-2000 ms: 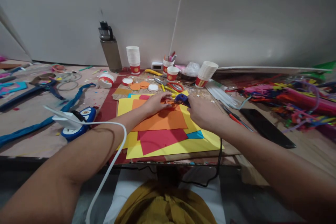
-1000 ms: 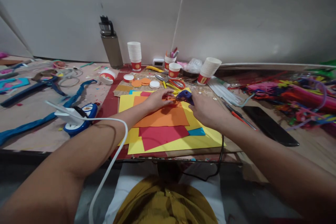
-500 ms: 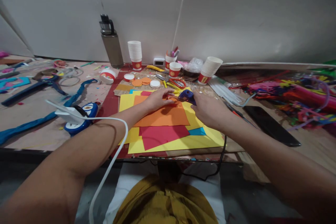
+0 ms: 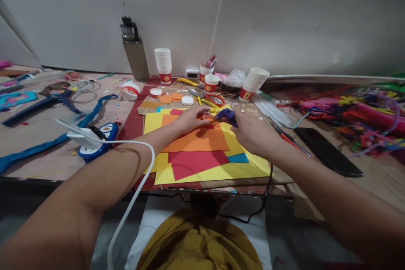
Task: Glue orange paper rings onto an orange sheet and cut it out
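Observation:
My right hand (image 4: 249,130) is wrapped around a dark blue glue gun (image 4: 226,115), its nozzle pointing left; a black cord (image 4: 268,183) hangs below. Opposite the nozzle, my left hand (image 4: 193,120) has finger and thumb curled at the edge of a small orange disc (image 4: 209,119), seemingly holding it. The exact contact is too small to make out. Beneath both hands lies an orange sheet (image 4: 199,141), stacked over a red sheet (image 4: 199,164) and yellow sheets (image 4: 253,170).
Orange discs (image 4: 165,99), orange-handled scissors (image 4: 215,100) and paper cups (image 4: 211,84) stand or lie behind the sheets. On the right are a black phone (image 4: 327,152), white glue sticks (image 4: 274,109) and colourful pipe cleaners (image 4: 373,122). A white cable (image 4: 151,152) crosses my left forearm near a blue power strip (image 4: 107,135).
Both hands stay nearly in place, with the glue gun still at the orange disc. The view has shifted very slightly.

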Tool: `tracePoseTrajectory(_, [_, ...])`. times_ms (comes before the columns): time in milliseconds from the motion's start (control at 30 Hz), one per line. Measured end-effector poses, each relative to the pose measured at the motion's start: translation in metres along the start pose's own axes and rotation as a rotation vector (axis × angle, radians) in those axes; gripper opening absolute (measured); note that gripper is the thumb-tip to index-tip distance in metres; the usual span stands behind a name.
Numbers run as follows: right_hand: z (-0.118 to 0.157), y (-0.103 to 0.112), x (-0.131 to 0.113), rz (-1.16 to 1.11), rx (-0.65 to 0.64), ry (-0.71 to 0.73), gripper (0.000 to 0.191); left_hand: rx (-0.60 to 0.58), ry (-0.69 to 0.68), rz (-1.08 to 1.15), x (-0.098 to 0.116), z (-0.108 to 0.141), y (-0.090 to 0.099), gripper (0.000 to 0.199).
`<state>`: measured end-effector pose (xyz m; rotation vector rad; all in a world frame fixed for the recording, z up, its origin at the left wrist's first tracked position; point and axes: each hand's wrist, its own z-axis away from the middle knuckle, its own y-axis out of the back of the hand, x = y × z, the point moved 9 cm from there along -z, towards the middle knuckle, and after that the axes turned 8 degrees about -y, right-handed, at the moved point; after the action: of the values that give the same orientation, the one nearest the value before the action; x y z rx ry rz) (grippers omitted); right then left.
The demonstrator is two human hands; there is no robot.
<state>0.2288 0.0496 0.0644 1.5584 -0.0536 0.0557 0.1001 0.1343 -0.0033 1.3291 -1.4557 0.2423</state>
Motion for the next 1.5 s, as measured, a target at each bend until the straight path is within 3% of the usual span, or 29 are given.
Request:
tracePoseTrajectory(1100, [0.001, 0.002, -0.002, 0.006, 0.022, -0.035, 0.025, 0.011, -0.012, 0.028, -0.003, 0.0, 0.0, 0.047])
tracePoseTrajectory(1333, [-0.01, -0.012, -0.001, -0.111, 0.08, 0.002, 0.018, 0.009, -0.04, 0.061, 0.003, -0.001, -0.001, 0.042])
tracePoseTrajectory(1500, [-0.014, -0.019, 0.009, -0.15, 0.082, 0.022, 0.026, -0.003, 0.004, 0.075, -0.001, 0.0, -0.002, 0.047])
